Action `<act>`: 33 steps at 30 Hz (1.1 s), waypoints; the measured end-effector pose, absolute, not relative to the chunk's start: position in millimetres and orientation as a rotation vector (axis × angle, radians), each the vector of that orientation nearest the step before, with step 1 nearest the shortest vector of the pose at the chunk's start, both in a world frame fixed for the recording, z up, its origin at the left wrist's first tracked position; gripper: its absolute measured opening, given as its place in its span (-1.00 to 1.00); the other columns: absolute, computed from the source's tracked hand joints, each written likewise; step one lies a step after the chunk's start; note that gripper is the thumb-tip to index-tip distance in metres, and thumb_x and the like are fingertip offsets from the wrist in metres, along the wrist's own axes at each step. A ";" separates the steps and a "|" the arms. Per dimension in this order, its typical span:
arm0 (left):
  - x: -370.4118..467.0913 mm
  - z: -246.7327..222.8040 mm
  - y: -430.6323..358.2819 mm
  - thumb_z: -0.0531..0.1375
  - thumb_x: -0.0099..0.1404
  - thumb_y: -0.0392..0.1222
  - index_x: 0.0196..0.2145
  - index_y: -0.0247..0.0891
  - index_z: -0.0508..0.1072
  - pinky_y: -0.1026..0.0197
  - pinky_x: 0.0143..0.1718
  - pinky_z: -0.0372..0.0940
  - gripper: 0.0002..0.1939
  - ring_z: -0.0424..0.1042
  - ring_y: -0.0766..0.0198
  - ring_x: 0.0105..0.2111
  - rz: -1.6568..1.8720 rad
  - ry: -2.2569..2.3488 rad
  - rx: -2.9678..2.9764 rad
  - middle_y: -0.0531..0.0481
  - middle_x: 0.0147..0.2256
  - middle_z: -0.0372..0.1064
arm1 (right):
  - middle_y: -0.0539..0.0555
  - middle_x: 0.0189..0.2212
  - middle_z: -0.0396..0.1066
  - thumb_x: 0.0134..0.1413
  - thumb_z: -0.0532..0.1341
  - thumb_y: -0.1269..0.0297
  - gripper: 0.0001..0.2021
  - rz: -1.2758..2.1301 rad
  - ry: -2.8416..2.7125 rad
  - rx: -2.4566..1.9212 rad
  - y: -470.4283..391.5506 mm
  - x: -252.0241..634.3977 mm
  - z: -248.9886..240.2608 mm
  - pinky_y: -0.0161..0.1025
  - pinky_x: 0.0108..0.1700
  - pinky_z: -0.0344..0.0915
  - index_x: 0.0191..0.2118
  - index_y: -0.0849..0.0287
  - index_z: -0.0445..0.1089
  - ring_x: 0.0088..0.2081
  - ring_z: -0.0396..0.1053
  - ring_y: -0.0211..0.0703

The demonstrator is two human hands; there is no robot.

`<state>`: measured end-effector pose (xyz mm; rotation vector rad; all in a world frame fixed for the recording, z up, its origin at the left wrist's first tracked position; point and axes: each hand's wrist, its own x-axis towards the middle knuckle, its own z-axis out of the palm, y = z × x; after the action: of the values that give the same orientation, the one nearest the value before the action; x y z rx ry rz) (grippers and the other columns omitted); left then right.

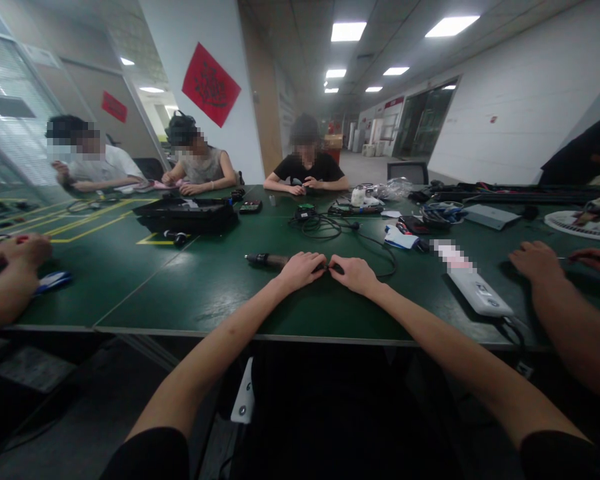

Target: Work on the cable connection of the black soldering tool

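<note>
My left hand and my right hand meet over the green table, fingers closed in pinches. Between the fingertips are small dark pieces, too small to make out; one lies in each hand. A dark cylindrical tool with a metal tip lies just left of my left hand, its tip pointing left. Beyond both hands a black cable lies coiled, and part of it curves round to the right of my right hand.
A black open case stands back left, a small black object before it. A white power strip lies right. Other people's hands rest at the left and right edges. Three people sit across the table.
</note>
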<state>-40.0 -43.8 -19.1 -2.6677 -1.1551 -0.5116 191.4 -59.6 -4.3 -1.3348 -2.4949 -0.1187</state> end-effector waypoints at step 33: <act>-40.2 -22.4 -39.1 0.15 0.49 -0.09 0.01 -0.11 0.44 0.07 0.00 0.28 -0.80 0.50 0.11 -0.05 -0.527 -1.113 -2.683 -0.04 -0.09 0.53 | 0.07 -0.20 0.60 0.42 0.13 0.10 -0.77 -0.115 -2.494 -1.336 -59.8 190.7 -3.4 -0.26 -0.21 0.18 0.01 0.02 0.44 -0.19 0.52 -0.04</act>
<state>-40.2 -39.1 -22.4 -2.6832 -1.1127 -0.5268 190.7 -59.8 -3.4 -1.3361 -2.4939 -0.1147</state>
